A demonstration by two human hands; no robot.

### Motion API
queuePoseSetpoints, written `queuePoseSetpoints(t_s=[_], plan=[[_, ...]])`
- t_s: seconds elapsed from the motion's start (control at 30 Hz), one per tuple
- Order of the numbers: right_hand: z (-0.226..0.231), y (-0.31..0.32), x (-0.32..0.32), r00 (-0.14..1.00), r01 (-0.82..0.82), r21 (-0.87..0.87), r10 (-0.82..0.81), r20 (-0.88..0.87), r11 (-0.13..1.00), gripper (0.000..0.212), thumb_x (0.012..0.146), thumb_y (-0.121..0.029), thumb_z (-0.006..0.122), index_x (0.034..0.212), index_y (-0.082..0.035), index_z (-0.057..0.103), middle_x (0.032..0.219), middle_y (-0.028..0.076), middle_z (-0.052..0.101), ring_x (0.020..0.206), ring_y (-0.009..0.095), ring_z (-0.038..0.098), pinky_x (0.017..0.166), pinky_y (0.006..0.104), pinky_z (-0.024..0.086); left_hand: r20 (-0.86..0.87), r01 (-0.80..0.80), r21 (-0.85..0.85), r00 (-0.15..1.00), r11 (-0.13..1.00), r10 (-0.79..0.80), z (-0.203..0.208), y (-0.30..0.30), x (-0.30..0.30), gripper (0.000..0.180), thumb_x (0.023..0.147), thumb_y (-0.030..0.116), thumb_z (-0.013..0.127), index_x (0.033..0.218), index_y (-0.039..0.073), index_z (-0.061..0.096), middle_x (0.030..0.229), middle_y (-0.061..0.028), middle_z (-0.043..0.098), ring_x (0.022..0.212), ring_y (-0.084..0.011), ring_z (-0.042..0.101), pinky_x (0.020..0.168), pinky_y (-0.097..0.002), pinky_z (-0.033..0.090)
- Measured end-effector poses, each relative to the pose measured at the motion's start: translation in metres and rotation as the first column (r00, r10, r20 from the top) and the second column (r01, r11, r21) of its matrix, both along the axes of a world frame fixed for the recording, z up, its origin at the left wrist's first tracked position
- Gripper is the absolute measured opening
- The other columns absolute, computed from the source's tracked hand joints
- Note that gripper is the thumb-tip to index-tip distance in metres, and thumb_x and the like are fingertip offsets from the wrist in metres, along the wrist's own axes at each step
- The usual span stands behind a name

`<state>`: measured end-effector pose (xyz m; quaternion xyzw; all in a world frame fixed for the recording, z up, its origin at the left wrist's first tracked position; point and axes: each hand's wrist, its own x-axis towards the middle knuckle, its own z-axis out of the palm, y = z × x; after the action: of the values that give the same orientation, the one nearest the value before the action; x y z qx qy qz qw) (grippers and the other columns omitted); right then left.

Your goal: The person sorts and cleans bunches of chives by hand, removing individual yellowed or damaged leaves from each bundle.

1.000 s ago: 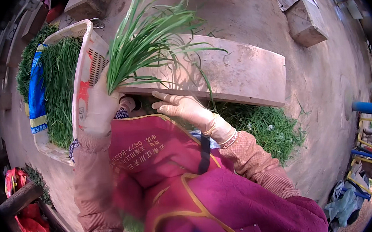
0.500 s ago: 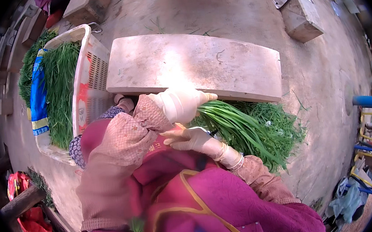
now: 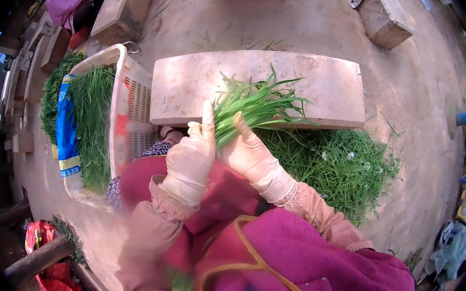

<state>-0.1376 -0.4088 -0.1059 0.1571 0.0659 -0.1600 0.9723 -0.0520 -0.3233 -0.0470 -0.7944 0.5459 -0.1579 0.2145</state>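
Both of my hands wear pale, thin gloves. A bunch of green chives (image 3: 257, 101) is held between them over my lap, its leaf tips fanned to the right across the stone bench (image 3: 193, 79). My left hand (image 3: 190, 163) grips the bunch's left end, one finger pointing up along it. From below and the right, my right hand (image 3: 251, 158) clasps it, thumb raised over the leaves; its other fingers are mostly hidden. Beside my right forearm, a loose heap of green leaves (image 3: 339, 171) with a few white flowers lies on the ground.
At left stands a white plastic crate (image 3: 120, 108) filled with long green leaves, with a blue bag (image 3: 66, 130) over its side. Red bags (image 3: 58, 285) lie lower left near a log. More stone blocks (image 3: 383, 19) stand farther off. Another person (image 3: 67, 10) sits far left.
The bunch has swung up from beside the heap, its tips now over the bench. My left hand has drawn back toward me, and my right hand has moved up onto the bunch.
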Motion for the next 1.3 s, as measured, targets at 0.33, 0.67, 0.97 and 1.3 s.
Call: queuePoseSetpoints(t_s=[0.33, 0.67, 0.97, 1.3], plan=[[-0.027, -0.026, -0.013, 0.963, -0.255, -0.072, 0.247, -0.105, 0.964, 0.046, 0.091, -0.011, 0.061, 0.135, -0.004, 0.046, 0.106, 0.011, 0.064, 0.101, 0.025, 0.061, 0.097, 0.039, 0.049, -0.926, -0.602, -0.011, -0.296, 0.799, -0.235, 0.035, 0.073, 0.02, 0.097, 0.085, 0.057, 0.059, 0.152, 0.008, 0.008, 0.152, -0.0166, 0.027, 0.135, -0.0279, 0.036, 0.104, -0.0387, 0.035], [0.001, 0.0, 0.004, 0.931, -0.362, -0.546, 0.264, -0.251, 0.755, 0.058, 0.093, -0.024, 0.059, 0.144, -0.007, 0.037, 0.116, 0.01, 0.061, 0.104, 0.018, 0.058, 0.095, 0.0319, 0.045, -0.234, -0.498, 0.402, -0.867, 0.769, -0.439, -0.041, 0.049, 0.003, 0.077, 0.083, 0.037, 0.071, 0.14, 0.008, 0.03, 0.129, -0.0072, 0.048, 0.121, -0.0216, 0.049, 0.094, -0.0419, 0.051], [-0.014, -0.017, -0.011, 0.858, -0.505, -0.5, 0.351, -0.375, 0.703, 0.067, 0.084, -0.047, 0.067, 0.129, 0.0, 0.05, 0.111, 0.013, 0.064, 0.1, 0.025, 0.061, 0.088, 0.0421, 0.05, -0.319, -0.39, 0.547, -0.915, 0.741, -0.246, -0.006, 0.049, 0.01, 0.039, 0.088, 0.009, 0.061, 0.124, -0.001, 0.049, 0.111, -0.0135, 0.062, 0.065, -0.0121, 0.061, 0.051, -0.0208, 0.047], [-0.009, -0.011, -0.011, 0.851, -0.507, -0.305, 0.413, -0.325, 0.806, 0.066, 0.087, -0.031, 0.068, 0.142, -0.01, 0.039, 0.113, 0.007, 0.06, 0.105, 0.02, 0.058, 0.092, 0.0369, 0.049, -0.301, -0.356, 0.62, -0.931, 0.699, -0.208, -0.004, 0.055, -0.016, 0.047, 0.084, 0.015, 0.071, 0.125, 0.003, 0.052, 0.096, -0.0065, 0.065, 0.075, -0.0112, 0.061, 0.063, -0.02, 0.048]])
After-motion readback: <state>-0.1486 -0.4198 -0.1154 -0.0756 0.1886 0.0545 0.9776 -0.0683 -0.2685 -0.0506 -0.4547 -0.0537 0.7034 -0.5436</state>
